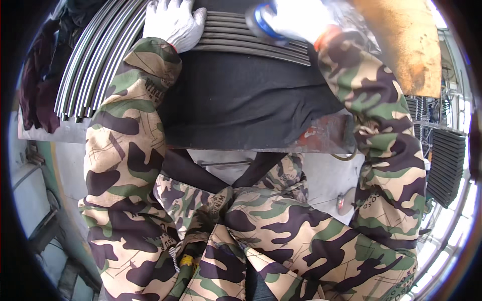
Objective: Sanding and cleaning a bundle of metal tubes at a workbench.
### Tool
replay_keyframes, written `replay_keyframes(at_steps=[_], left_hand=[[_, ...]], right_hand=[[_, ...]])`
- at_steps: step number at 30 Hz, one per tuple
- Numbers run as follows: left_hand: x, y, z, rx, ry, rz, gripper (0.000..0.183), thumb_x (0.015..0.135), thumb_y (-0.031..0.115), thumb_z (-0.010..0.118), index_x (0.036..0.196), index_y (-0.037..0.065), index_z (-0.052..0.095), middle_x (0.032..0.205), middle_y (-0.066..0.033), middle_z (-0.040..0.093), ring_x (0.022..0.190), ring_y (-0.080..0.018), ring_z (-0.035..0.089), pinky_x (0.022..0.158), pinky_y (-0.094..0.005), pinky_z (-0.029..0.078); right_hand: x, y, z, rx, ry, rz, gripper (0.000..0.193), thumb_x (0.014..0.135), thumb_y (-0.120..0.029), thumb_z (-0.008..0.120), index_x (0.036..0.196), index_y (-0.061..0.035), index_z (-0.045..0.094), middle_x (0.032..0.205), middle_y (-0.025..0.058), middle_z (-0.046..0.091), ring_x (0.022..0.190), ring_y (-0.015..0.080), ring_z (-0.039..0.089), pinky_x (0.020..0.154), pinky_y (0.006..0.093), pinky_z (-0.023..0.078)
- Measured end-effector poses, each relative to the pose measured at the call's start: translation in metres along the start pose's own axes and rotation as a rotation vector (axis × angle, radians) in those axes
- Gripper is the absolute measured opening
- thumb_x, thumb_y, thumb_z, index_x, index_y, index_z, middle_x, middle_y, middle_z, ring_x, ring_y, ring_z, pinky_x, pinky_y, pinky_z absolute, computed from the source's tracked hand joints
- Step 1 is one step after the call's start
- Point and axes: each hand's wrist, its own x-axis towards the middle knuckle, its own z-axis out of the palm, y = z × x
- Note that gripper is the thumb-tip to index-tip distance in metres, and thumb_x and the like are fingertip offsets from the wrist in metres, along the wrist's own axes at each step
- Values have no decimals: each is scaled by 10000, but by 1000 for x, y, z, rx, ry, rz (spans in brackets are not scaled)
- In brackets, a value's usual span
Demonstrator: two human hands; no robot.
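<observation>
Near the top edge, my left hand in a white glove lies flat with its fingers outstretched, over the left end of a row of thin grey metal rods. These rods lie side by side on a black cloth. At the row's right part, my right hand, also gloved in white, is closed around a round thing with a blue rim. Motion blurs it, and its exact kind cannot be made out. Left of my left hand, a wider set of long shiny rods reaches toward the near left table edge.
The table's near edge runs across below the cloth. Dark clothing is heaped at the far left. A yellow-brown board is at the upper right. Beyond it is a stack of dark ribbed parts.
</observation>
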Motion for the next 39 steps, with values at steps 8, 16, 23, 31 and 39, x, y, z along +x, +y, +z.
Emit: replay_keyframes(at_steps=[8, 16, 23, 31, 39], left_hand=[[6, -2, 2, 21, -19, 58, 390, 1054, 347, 530, 1346, 139, 681, 1407, -152, 647, 1295, -384, 600, 1084, -596, 459], [13, -3, 2, 40, -12, 91, 382, 1051, 339, 531, 1344, 145, 682, 1414, -146, 645, 1293, -386, 603, 1080, -596, 463], [14, -5, 1, 52, -9, 106, 376, 1049, 332, 532, 1342, 151, 682, 1420, -142, 644, 1291, -388, 605, 1076, -596, 467], [19, -6, -2, 58, -2, 117, 369, 1046, 324, 534, 1340, 158, 683, 1427, -137, 642, 1288, -391, 607, 1072, -597, 471], [19, -6, 0, 64, -1, 130, 363, 1043, 316, 536, 1338, 164, 683, 1434, -132, 640, 1286, -393, 609, 1067, -597, 476]], right_hand=[[0, 1, 10, 54, 95, -37, 328, 933, -314, 617, 1105, -43, 686, 1032, 273, 697, 944, 459, 722, 827, 553, 576], [10, 7, 16, 47, 165, -52, 317, 927, -333, 640, 1071, -55, 686, 1006, 260, 703, 901, 462, 724, 795, 558, 578], [13, 2, 13, 24, 178, -60, 324, 931, -336, 640, 1059, -42, 688, 993, 252, 700, 898, 457, 726, 790, 550, 585], [-1, -1, 11, 41, 185, -108, 323, 926, -337, 640, 1076, -56, 692, 996, 252, 704, 917, 449, 728, 804, 542, 584], [-15, 0, 0, 56, 90, -71, 343, 940, -341, 626, 1102, -46, 688, 1019, 256, 693, 932, 448, 721, 830, 539, 581]])
